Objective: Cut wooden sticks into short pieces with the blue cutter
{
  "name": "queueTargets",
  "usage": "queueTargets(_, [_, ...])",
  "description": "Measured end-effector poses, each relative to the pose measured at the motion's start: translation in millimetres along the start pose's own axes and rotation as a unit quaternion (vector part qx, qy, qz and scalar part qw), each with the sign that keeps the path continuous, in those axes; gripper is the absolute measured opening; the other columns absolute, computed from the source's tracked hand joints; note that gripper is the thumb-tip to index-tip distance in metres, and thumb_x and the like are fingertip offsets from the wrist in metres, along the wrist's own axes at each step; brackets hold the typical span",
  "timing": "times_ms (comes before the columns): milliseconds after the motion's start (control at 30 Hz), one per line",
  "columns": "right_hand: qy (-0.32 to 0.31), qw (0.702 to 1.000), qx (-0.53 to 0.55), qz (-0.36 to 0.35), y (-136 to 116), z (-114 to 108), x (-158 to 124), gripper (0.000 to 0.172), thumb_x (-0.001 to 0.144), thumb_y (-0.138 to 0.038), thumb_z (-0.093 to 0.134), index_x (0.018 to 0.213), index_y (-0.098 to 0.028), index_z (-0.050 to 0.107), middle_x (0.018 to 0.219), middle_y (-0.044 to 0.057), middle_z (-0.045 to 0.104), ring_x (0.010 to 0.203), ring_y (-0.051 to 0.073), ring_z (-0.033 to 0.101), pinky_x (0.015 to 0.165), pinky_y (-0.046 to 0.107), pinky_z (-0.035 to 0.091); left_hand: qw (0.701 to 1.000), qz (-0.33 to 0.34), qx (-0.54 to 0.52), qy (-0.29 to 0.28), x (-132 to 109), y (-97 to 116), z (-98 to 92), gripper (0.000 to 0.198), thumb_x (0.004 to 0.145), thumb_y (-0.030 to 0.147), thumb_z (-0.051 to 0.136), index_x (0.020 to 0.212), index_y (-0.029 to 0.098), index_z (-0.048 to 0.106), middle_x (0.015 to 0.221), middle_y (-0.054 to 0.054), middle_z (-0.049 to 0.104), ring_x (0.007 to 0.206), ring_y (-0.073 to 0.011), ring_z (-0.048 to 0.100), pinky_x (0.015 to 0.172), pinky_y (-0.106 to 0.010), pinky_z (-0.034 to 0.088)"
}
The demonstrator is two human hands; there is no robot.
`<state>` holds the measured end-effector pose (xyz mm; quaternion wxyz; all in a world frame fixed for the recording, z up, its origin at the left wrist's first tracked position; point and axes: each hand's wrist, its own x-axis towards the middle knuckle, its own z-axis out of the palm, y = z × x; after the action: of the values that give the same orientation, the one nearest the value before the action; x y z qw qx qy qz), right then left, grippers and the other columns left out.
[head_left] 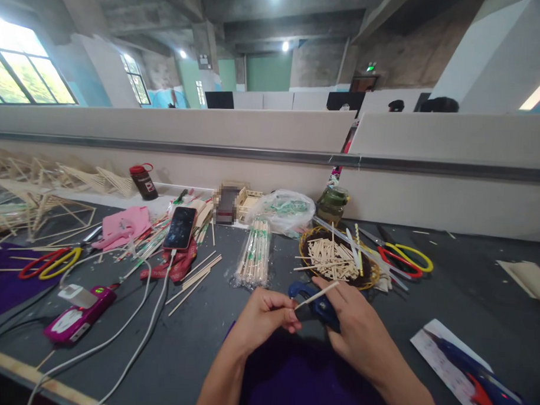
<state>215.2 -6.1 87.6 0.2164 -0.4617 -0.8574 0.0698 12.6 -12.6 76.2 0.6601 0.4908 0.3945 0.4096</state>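
Observation:
My left hand [272, 316] is closed in a pinch on one end of a thin wooden stick [313, 297]. The stick slants up to the right, and its far end lies against the fingers of my right hand [352, 320]. That hand is wrapped round a dark blue hand tool [322, 309] with a curved, hook-like part; my fingers hide much of it, so its exact kind does not show. Just beyond my hands stands a round basket [377, 277] heaped with short cut sticks [328, 257]. Left of it lies a plastic-wrapped bundle of long sticks [256, 255].
Red-and-yellow scissors [409, 260] lie right of the basket, others [50, 264] far left. A blue glue gun [481, 369] rests on paper at right. A phone [179, 229], white cable [145, 334] and purple power strip [80, 317] occupy the left, near stick frames [44, 203].

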Motion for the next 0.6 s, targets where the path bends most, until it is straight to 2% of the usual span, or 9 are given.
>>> queueTargets(400, [0.027,0.999,-0.011,-0.024,-0.8,5.3,-3.4,0.068,0.068,-0.004,0.048,0.134,-0.016,0.040,0.116,0.014,0.053,0.108,0.028,0.049,0.094,0.045,0.042,0.998,0.005,0.051,-0.024,-5.5,2.4,-6.5,0.023,0.073,0.034,0.069,0.064,0.013,0.073,0.059,-0.004,0.063,0.054,-0.0106,0.052,0.057,-0.021,0.040])
queueTargets(600, [0.019,0.999,-0.010,-0.027,3.0,8.5,-6.2,0.066,0.067,-0.005,0.048,0.132,-0.016,0.043,0.110,0.012,0.056,0.101,0.025,0.053,0.090,0.042,0.045,0.998,-0.013,0.055,-0.017,-6.1,3.5,-5.7,0.023,0.072,0.033,0.070,0.061,0.013,0.072,0.056,-0.003,0.062,0.052,-0.0103,0.051,0.056,-0.022,0.040])
